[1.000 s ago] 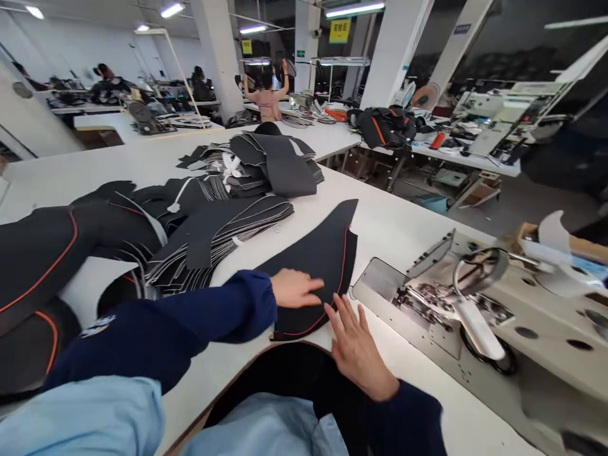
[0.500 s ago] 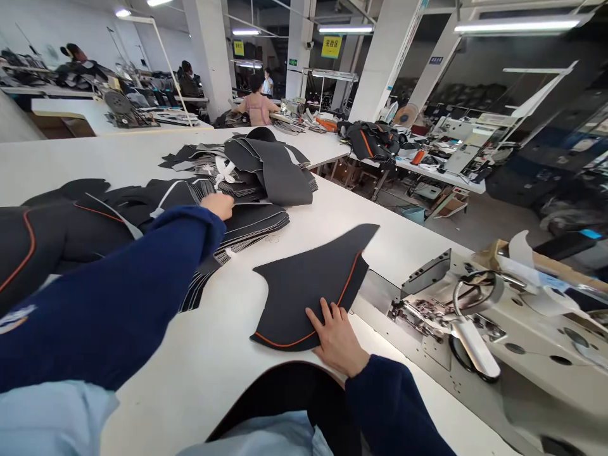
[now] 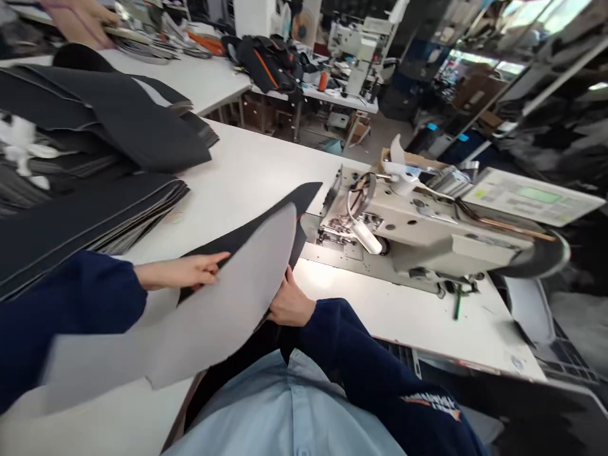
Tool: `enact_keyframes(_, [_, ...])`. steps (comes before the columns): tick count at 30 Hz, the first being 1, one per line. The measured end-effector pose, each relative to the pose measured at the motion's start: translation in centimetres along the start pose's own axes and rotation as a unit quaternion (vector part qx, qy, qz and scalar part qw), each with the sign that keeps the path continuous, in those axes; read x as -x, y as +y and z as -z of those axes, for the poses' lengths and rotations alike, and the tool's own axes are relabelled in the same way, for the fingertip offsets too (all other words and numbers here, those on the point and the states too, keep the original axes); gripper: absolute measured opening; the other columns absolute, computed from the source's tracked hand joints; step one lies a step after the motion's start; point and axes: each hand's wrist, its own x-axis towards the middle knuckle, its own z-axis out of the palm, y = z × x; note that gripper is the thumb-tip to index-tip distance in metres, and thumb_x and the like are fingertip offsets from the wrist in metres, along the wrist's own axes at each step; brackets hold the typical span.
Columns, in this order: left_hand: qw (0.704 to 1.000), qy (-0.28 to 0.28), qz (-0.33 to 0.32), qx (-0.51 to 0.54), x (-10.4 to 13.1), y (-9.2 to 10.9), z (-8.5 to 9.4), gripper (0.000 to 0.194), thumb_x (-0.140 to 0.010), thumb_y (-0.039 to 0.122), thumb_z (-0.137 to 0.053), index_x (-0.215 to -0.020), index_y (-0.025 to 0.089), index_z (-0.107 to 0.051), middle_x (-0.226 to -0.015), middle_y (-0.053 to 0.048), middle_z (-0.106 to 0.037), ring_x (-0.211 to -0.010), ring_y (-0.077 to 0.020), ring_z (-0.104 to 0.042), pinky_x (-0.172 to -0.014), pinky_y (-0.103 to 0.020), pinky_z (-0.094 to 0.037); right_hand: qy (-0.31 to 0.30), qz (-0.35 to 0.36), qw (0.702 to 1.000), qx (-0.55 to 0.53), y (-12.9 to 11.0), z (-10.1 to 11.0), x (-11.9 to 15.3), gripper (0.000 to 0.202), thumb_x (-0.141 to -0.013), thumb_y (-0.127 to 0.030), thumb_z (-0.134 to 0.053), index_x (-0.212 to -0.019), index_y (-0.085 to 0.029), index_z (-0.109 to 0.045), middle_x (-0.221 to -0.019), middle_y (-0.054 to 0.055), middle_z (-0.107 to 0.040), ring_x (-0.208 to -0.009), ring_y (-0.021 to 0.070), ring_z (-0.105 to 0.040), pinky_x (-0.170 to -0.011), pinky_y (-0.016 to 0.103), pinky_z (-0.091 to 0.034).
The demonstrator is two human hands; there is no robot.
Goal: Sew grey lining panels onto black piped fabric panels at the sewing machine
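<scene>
A light grey cut fabric panel [image 3: 237, 285] slants across my front, its left end smeared by motion. At its upper edge my left hand [image 3: 190, 271] pinches it, index finger stretched out over the surface. My right hand [image 3: 289, 304] is closed on the panel's right edge; some of its fingers are hidden. Beneath lies a dark fabric panel [image 3: 304, 195] with orange piping, mostly covered by the grey one. Whether my right hand also grips the dark panel I cannot tell. The sewing machine [image 3: 403, 221] stands just beyond my right hand.
Stacks of dark cut panels [image 3: 90, 202] lie on the left of the white table [image 3: 228, 164], some tied with a white strip [image 3: 23, 145]. A control panel [image 3: 536, 195] tops the machine. Another person [image 3: 80, 22] is at the far left, blurred.
My left hand has come from the stack to the middle with a grey panel, now over the dark one. My right hand has moved from lying flat to gripping an edge. The view has swung right.
</scene>
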Motion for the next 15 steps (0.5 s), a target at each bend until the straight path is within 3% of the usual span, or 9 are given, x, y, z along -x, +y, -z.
enact_keyframes(3, [0.992,-0.032,-0.052,-0.110,-4.7,1.1,-2.8,0.081,-0.082,0.054,-0.042,-0.151,0.014,-0.028,-0.126,-0.015,-0.059,-0.113,-0.0279,-0.057,-0.097,-0.037,-0.045,0.040,0.027,0.999,-0.016,-0.6,-0.8,1.5,0.045,-0.089,-0.041,-0.056,-0.130,-0.025,-0.059,-0.138,0.014,-0.050,-0.136,0.0418,-0.023,-0.105,0.077,-0.003])
enact_keyframes(5, [0.984,0.029,-0.074,-0.160,-7.9,3.1,-4.1,0.076,-0.088,0.057,-0.033,-0.152,0.017,-0.026,-0.136,-0.016,-0.050,-0.125,-0.0323,-0.047,-0.102,-0.042,-0.039,0.062,0.029,0.997,-0.017,-0.7,-1.1,2.1,0.043,-0.089,-0.043,-0.054,-0.127,-0.023,-0.061,-0.139,0.015,-0.049,-0.136,0.0428,-0.021,-0.105,0.077,-0.005])
enact_keyframes(8, [0.968,0.109,-0.105,-0.200,-11.2,6.9,-6.9,0.065,-0.093,0.053,-0.030,-0.149,0.020,-0.031,-0.136,-0.016,-0.048,-0.122,-0.0336,-0.047,-0.099,-0.044,-0.040,0.071,0.014,0.997,-0.012,-0.8,-1.4,2.2,0.039,-0.086,-0.046,-0.057,-0.116,-0.022,-0.067,-0.137,0.014,-0.051,-0.133,0.0442,-0.025,-0.103,0.078,-0.008])
enact_keyframes(11, [0.942,0.174,-0.154,-0.240,-12.0,9.4,-10.3,0.056,-0.092,0.048,-0.039,-0.142,0.023,-0.041,-0.139,-0.016,-0.044,-0.121,-0.0343,-0.045,-0.095,-0.047,-0.041,0.079,0.007,0.997,-0.008,-0.9,-1.8,2.4,0.036,-0.086,-0.045,-0.059,-0.111,-0.022,-0.069,-0.131,0.014,-0.056,-0.127,0.0427,-0.034,-0.102,0.079,-0.010])
enact_keyframes(15, [0.939,0.184,-0.187,-0.222,-11.3,9.7,-12.3,0.048,-0.093,0.038,-0.037,-0.139,0.025,-0.044,-0.142,-0.012,-0.043,-0.120,-0.0306,-0.045,-0.093,-0.046,-0.042,0.111,0.006,0.994,-0.002,-1.2,-2.3,3.0,0.034,-0.088,-0.037,-0.056,-0.116,-0.020,-0.066,-0.124,0.014,-0.060,-0.124,0.0405,-0.038,-0.102,0.077,-0.013])
